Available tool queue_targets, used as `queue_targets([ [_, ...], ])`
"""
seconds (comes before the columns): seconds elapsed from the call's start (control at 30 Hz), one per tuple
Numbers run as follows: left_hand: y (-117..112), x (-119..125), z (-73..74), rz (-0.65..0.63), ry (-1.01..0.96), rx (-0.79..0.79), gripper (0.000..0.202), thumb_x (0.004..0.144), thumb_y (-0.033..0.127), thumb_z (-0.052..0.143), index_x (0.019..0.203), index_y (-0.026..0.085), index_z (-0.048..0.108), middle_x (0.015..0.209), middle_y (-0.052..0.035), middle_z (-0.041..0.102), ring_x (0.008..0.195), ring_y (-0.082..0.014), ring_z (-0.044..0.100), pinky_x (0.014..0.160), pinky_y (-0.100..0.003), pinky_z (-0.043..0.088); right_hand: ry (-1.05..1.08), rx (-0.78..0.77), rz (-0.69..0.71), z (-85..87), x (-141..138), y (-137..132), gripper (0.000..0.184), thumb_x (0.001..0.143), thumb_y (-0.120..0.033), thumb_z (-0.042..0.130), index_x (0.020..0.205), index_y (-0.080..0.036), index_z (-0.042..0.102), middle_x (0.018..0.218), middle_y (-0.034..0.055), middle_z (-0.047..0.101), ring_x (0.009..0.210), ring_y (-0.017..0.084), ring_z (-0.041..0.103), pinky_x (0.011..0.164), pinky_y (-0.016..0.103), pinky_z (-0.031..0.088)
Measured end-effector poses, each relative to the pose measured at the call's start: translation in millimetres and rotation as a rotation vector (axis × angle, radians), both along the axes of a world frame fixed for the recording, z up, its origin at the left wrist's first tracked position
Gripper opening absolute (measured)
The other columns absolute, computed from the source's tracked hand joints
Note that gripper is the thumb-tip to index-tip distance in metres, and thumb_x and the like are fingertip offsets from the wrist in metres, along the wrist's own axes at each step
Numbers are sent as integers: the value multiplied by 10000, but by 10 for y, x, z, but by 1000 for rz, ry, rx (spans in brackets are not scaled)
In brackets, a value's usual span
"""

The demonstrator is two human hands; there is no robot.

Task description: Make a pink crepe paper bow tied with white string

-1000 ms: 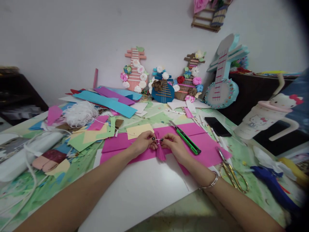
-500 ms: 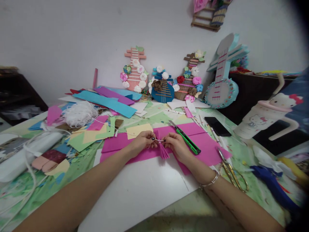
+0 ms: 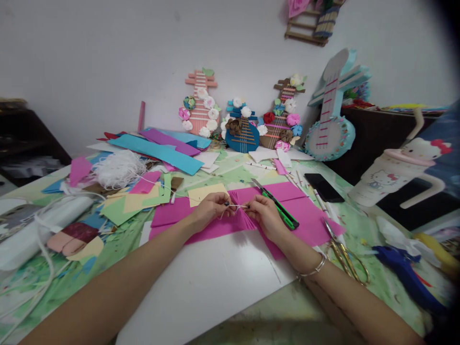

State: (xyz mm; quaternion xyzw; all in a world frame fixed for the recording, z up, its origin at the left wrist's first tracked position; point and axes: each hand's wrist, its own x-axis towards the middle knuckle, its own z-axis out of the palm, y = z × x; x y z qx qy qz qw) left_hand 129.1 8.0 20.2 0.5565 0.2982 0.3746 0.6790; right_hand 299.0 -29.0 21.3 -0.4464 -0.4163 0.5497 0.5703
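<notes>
A white string point(image 3: 235, 206) runs taut between my two hands, crossing the middle of a pleated magenta paper bundle point(image 3: 243, 221). My left hand point(image 3: 212, 209) pinches the string on the left side. On the other side, my right hand point(image 3: 263, 213) grips the string's other end between thumb and fingers. The pleats fan out below the string, just in front of the fingertips. Beneath both hands lie sheets of magenta paper point(image 3: 305, 220) on a white board point(image 3: 204, 282). Just beyond my right hand rests a green utility knife point(image 3: 283, 213) with its blade out.
Gold scissors point(image 3: 343, 254), a black phone point(image 3: 324, 188) and a blue glue gun point(image 3: 409, 273) lie to the right, near a white tumbler point(image 3: 390, 177). Left are a ball of white string point(image 3: 118, 169) and paper scraps point(image 3: 122, 211). Flower-decorated paper instruments point(image 3: 242, 134) stand along the wall.
The string has been drawn tighter, with my hands slightly farther apart. The pleated bundle has tilted, its lower end swinging right and spreading wider.
</notes>
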Motion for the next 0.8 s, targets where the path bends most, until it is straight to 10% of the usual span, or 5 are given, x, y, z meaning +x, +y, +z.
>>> queue_targets([
  [0.33, -2, -14, 31, 23, 235, 191, 99, 601, 171, 624, 677, 114, 595, 611, 0, 558, 546, -91, 451, 516, -216, 319, -259, 151, 26, -24, 21, 5, 78, 573, -132, 534, 522, -182, 502, 569, 0, 625, 558, 144, 591, 592, 268, 493],
  [0.8, 21, -11, -44, -39, 109, 17, 114, 565, 55, 560, 661, 115, 567, 750, -56, 651, 670, -133, 604, 677, -260, 458, -91, -25, 120, -1, -15, -30, 106, 530, -145, 583, 489, -156, 486, 617, 4, 611, 565, 121, 617, 603, 253, 539],
])
